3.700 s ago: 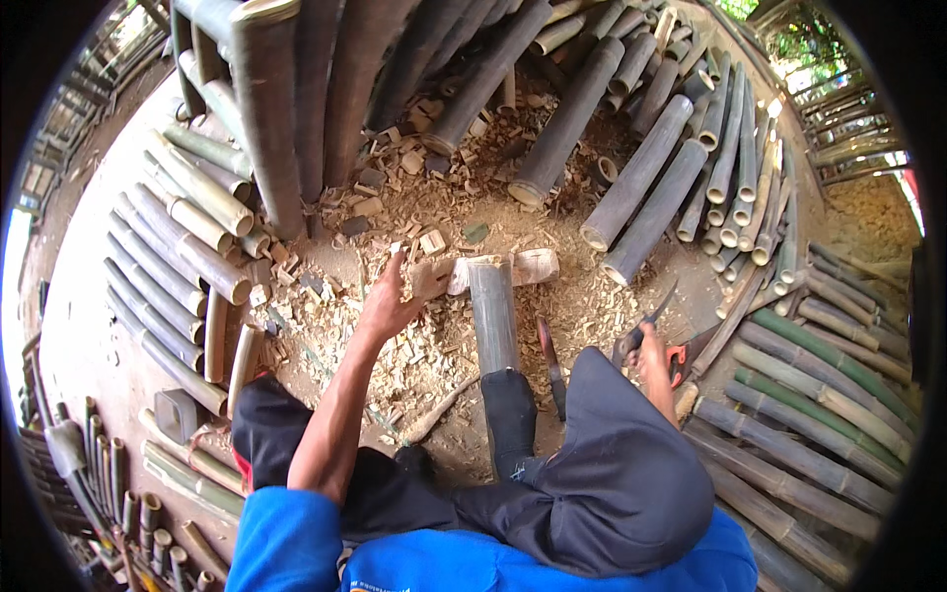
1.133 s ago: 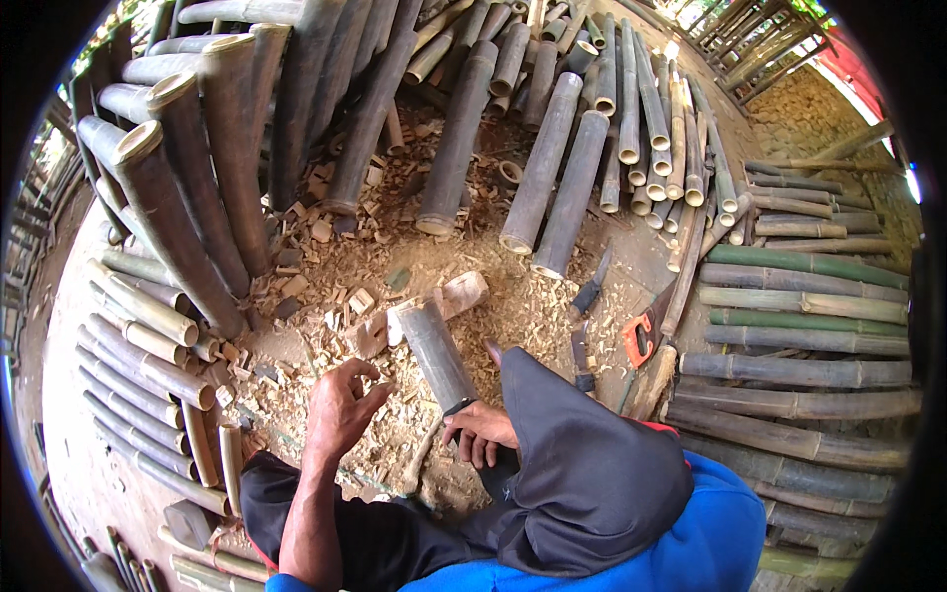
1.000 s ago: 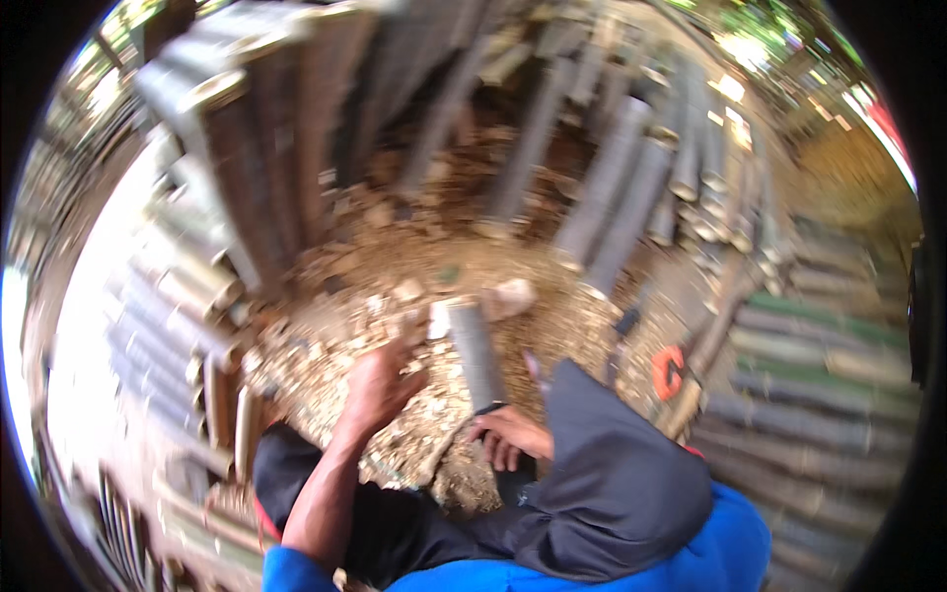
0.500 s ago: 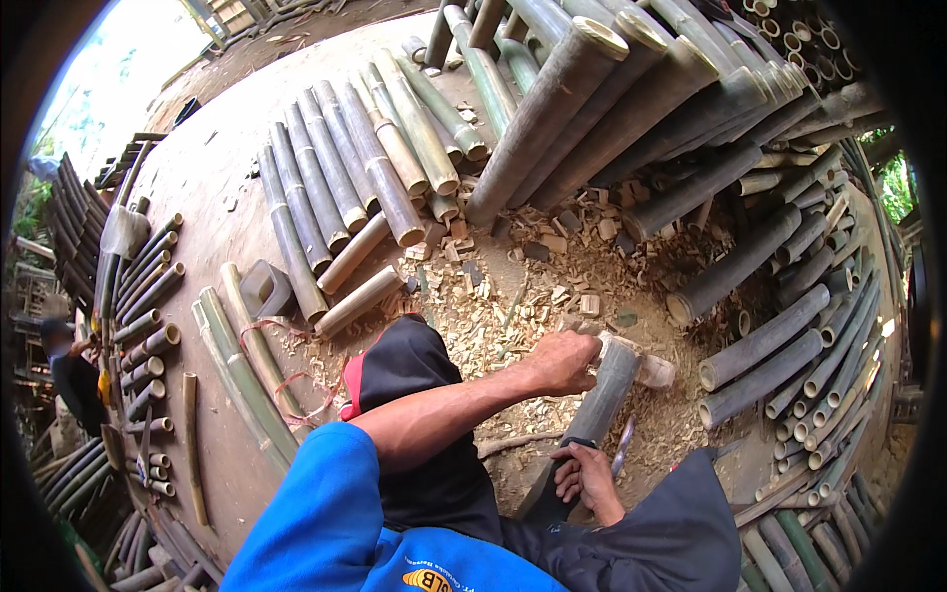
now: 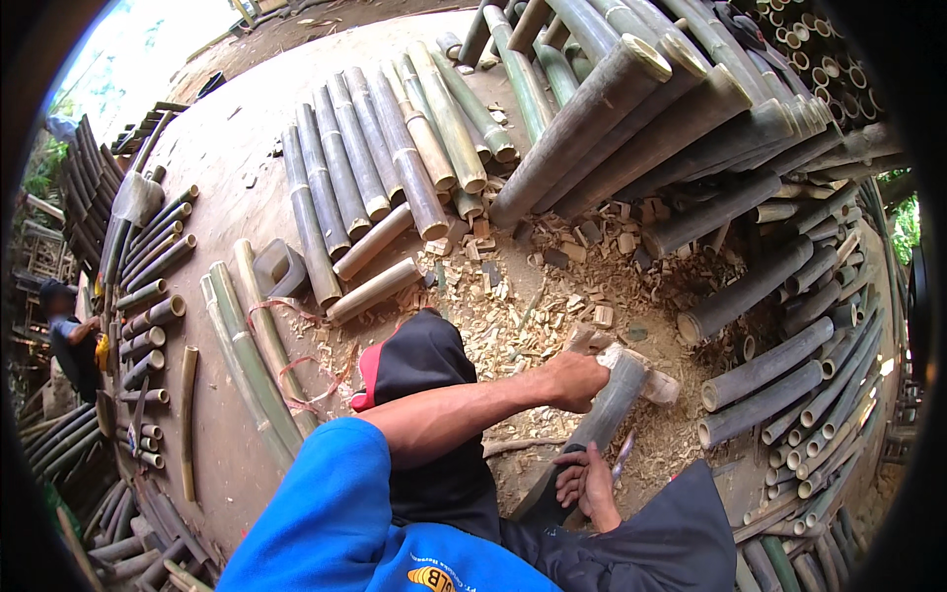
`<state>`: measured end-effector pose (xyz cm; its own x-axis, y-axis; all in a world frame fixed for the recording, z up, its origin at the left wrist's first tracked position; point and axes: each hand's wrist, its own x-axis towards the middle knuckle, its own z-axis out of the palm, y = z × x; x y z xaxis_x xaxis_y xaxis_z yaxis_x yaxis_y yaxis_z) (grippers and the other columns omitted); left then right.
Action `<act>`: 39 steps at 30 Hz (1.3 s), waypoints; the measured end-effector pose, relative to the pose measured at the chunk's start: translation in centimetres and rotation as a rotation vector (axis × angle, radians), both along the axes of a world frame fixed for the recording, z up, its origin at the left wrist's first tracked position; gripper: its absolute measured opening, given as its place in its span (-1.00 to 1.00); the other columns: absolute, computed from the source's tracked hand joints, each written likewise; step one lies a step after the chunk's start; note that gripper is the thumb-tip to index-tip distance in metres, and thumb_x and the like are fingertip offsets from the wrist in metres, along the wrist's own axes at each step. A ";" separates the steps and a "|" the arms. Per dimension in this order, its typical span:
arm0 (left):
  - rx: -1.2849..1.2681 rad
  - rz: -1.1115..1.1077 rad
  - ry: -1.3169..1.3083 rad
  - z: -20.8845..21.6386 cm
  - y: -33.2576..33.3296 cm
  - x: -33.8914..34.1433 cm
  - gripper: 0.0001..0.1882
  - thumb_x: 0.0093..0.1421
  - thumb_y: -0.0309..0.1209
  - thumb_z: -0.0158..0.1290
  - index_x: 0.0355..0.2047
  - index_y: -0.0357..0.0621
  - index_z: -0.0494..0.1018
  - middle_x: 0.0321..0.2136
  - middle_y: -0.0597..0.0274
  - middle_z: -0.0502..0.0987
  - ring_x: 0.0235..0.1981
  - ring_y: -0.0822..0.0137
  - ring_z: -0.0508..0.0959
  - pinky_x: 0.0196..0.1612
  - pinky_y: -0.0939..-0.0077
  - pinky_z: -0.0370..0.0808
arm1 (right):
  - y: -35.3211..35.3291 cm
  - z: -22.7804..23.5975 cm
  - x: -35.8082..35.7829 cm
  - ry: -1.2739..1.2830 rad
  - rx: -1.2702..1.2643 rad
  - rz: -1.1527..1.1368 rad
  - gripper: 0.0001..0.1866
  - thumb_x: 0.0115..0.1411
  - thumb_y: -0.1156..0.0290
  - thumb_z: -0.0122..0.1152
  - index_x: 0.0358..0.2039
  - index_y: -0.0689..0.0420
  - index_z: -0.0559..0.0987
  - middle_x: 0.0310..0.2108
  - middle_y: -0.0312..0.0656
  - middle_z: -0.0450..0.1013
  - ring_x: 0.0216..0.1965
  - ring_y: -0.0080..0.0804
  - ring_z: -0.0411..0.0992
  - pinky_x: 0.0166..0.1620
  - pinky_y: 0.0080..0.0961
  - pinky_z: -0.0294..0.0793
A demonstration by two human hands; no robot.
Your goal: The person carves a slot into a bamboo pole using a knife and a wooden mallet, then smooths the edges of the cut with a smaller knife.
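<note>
A thick grey-green bamboo tube (image 5: 614, 403) slants up from between my knees, its far end beside a pale wood piece (image 5: 659, 387) that lies crosswise there. My left hand (image 5: 577, 382) is closed in a fist at the tube's far end, on its left side; what the fingers grip is hidden. Lower down, my right hand (image 5: 589, 485) lies against the near part of the tube, palm partly showing and fingers loosely bent. No object shows in it. A thin, shiny purplish strip (image 5: 623, 454) is just right of the tube.
Wood chips (image 5: 552, 286) cover the ground ahead. Long bamboo tubes (image 5: 365, 148) lie in rows ahead left; thicker tubes (image 5: 582, 128) lean ahead right. Cut bamboo (image 5: 769, 380) is piled at right. A grey plastic container (image 5: 280, 270) stands at left; a person (image 5: 71, 331) is far left.
The view has shifted slightly, so most surroundings appear lower and farther right. My left hand stays closed at the tube's far end, and my right hand remains against its near part.
</note>
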<state>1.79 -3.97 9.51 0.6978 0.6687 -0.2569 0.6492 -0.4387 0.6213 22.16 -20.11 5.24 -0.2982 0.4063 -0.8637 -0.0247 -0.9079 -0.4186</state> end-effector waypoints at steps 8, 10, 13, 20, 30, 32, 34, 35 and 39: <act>0.043 0.496 -0.353 4.3 4.2 -4.8 -0.68 0.18 -0.27 0.25 -0.16 -0.21 0.54 -0.38 -0.06 0.65 -0.35 0.17 0.69 -0.25 0.23 0.66 | 0.0 0.0 0.2 0.003 -0.004 -0.004 -0.08 0.40 -0.35 -0.41 -0.09 0.38 0.54 -0.60 -0.06 0.51 -0.70 -0.29 0.52 -0.70 -0.49 0.52; 0.086 0.669 -0.438 4.1 4.9 -7.5 -0.70 0.16 -0.32 0.26 -0.18 -0.24 0.55 -0.37 -0.05 0.65 -0.35 0.25 0.68 -0.25 0.27 0.64 | 0.0 0.0 0.2 0.002 -0.003 -0.007 -0.09 0.40 -0.33 -0.41 -0.09 0.38 0.54 -0.60 -0.07 0.51 -0.71 -0.30 0.51 -0.71 -0.49 0.52; 0.101 0.877 -0.363 4.1 5.3 -10.4 -0.73 0.13 -0.36 0.24 -0.21 -0.26 0.58 -0.38 0.02 0.65 -0.38 0.30 0.64 -0.28 0.34 0.58 | 0.1 0.2 0.0 0.002 0.011 -0.014 -0.10 0.41 -0.32 -0.40 -0.09 0.39 0.54 -0.61 -0.07 0.51 -0.71 -0.30 0.51 -0.71 -0.49 0.52; 0.063 0.936 -0.449 1.5 8.0 -13.2 -0.73 0.06 -0.37 0.25 -0.24 -0.26 0.62 -0.28 0.04 0.66 -0.30 0.25 0.64 -0.18 0.28 0.58 | 0.0 0.0 0.2 -0.021 0.009 -0.008 -0.11 0.41 -0.31 -0.40 -0.10 0.41 0.54 -0.60 -0.06 0.51 -0.71 -0.31 0.51 -0.71 -0.49 0.52; -0.174 1.824 -0.440 -9.6 12.7 -37.8 -0.17 -0.09 -0.02 0.43 0.12 -0.21 0.45 0.18 -0.07 0.43 0.07 0.07 0.53 -0.01 0.15 0.54 | 0.4 0.1 -3.4 0.059 0.013 0.031 -0.15 0.42 -0.27 -0.34 -0.13 0.39 0.56 -0.61 -0.06 0.52 -0.71 -0.30 0.52 -0.72 -0.47 0.52; -0.490 1.760 -0.756 -10.2 13.4 -26.0 -0.27 -0.09 -0.06 0.45 0.03 -0.19 0.50 0.06 0.01 0.51 -0.01 0.10 0.55 -0.06 0.02 0.52 | -0.4 0.0 1.2 -0.083 0.014 -0.043 -0.15 0.41 -0.29 -0.34 -0.14 0.36 0.57 -0.60 -0.09 0.52 -0.71 -0.32 0.52 -0.73 -0.50 0.49; -0.428 1.762 -0.720 -9.8 14.0 -26.1 -0.33 -0.07 -0.12 0.45 -0.01 -0.20 0.51 -0.02 0.01 0.53 -0.10 0.02 0.58 -0.09 -0.11 0.52 | -0.5 -0.3 1.3 -0.065 0.009 -0.049 -0.15 0.41 -0.28 -0.34 -0.14 0.36 0.57 -0.60 -0.09 0.53 -0.71 -0.32 0.52 -0.73 -0.50 0.49; -0.452 1.796 -0.696 -9.5 14.1 -28.0 -0.31 -0.09 -0.11 0.47 -0.02 -0.23 0.51 0.00 0.00 0.52 -0.08 0.02 0.57 -0.10 -0.05 0.54 | -0.4 -0.5 1.2 -0.049 0.012 -0.044 -0.16 0.41 -0.28 -0.33 -0.14 0.36 0.57 -0.59 -0.09 0.53 -0.71 -0.32 0.52 -0.73 -0.51 0.49; -0.569 1.657 -0.938 -10.9 13.4 -31.6 -0.53 -0.02 -0.23 0.44 -0.17 -0.17 0.55 -0.30 0.12 0.64 -0.35 0.25 0.67 -0.29 0.29 0.68 | 0.7 0.9 -1.3 -0.055 -0.001 0.000 -0.22 0.45 -0.20 -0.30 -0.13 0.38 0.55 -0.59 -0.09 0.54 -0.72 -0.33 0.52 -0.73 -0.51 0.50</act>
<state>-29.84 9.42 -1.38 -0.3879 0.6783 -0.6240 -0.4129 0.4774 0.7756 20.84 -19.45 6.12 -0.2500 0.4059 -0.8791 -0.0018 -0.9081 -0.4188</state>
